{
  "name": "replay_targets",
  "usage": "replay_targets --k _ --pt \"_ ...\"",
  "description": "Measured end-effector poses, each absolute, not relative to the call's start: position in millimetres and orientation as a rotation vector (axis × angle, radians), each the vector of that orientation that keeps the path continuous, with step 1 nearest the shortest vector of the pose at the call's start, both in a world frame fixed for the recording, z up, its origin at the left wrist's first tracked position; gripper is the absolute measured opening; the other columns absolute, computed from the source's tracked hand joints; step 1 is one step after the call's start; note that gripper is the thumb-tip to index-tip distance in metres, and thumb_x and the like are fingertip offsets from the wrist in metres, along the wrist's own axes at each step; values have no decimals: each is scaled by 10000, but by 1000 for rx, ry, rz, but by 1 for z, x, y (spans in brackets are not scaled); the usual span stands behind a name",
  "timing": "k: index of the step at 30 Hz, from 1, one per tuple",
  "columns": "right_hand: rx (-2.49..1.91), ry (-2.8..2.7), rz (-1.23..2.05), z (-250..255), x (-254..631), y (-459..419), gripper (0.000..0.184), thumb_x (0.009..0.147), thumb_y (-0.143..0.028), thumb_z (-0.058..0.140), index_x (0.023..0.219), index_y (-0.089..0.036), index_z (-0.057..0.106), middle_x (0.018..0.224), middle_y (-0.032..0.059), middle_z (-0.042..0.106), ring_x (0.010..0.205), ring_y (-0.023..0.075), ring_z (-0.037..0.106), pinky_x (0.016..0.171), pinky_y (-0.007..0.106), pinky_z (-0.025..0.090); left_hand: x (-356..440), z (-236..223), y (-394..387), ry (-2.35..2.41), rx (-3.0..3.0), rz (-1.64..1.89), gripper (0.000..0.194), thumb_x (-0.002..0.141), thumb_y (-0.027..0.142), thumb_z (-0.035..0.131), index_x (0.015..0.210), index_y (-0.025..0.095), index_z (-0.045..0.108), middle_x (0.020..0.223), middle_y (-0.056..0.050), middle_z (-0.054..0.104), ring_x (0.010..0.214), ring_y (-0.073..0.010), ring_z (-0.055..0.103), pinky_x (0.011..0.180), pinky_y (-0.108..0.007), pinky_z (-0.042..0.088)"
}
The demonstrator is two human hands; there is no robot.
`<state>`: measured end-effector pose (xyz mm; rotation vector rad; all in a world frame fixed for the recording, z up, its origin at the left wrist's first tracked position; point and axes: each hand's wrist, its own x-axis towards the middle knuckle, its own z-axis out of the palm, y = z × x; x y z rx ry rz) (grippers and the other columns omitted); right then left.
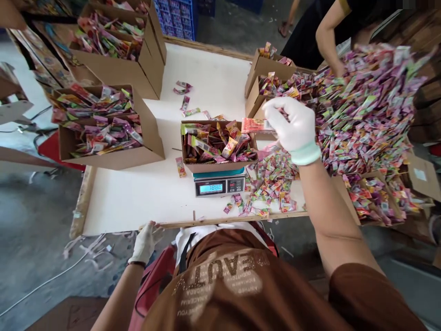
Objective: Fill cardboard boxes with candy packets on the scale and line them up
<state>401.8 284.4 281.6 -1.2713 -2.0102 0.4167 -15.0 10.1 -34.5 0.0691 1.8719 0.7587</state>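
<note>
My right hand (pixel 291 123), in a white glove with a pale green cuff, is closed on some red sachets (pixel 254 125), which stick out to the left from its fingers. They hang over the right rim of a cardboard box (pixel 220 164) filled with small colourful sachets. That box rests on a digital scale (pixel 220 185) with a lit blue display. Loose sachets (pixel 275 172) lie heaped right of the scale, below my right hand. My gloved left hand (pixel 146 241) is low at the table's front edge, fingers apart and holding nothing.
Filled boxes (pixel 148 124) stand at the left of the white table (pixel 131 197). A large sachet heap (pixel 372 115) rises at the right, where another person's hand (pixel 339 69) reaches in. Another filled box (pixel 374 200) sits below it. Blue crates (pixel 175 18) are behind the table.
</note>
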Motion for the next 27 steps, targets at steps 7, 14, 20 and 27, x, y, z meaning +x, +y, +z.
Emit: replay_targets --k 7,14,20,27 --pt "-1206 -2092 435 266 364 286 522 1114 -566 333 1301 -225 680 1025 54 680 1016 207 707 952 422 584 -7 -18 60 1801 263 902 431 771 452 712 1106 193 637 1145 -108 704 993 -226 735 901 -351 593" --pt "-1335 -2104 388 236 381 281 590 1044 -599 486 1509 -245 567 1454 126 621 1376 321 580 1135 516 502 21 -1 60 1722 453 900 624 748 584 757 1219 186 660 1264 -139 707 1116 -292 736 960 -394 589" --pt "-2128 -1929 668 119 474 188 436 1058 -408 338 1152 -206 714 1178 145 762 1113 275 727 960 443 589 20 15 28 1822 384 836 623 705 579 757 1168 173 661 1238 -159 721 1154 -335 728 983 -435 593" --pt "-2083 -2285 966 42 417 96 346 1028 -473 670 1215 -182 701 1153 77 731 971 195 716 866 391 620 -5 80 101 1852 641 1029 661 773 580 771 1239 126 652 1258 -157 695 1103 -287 706 1057 -463 557"
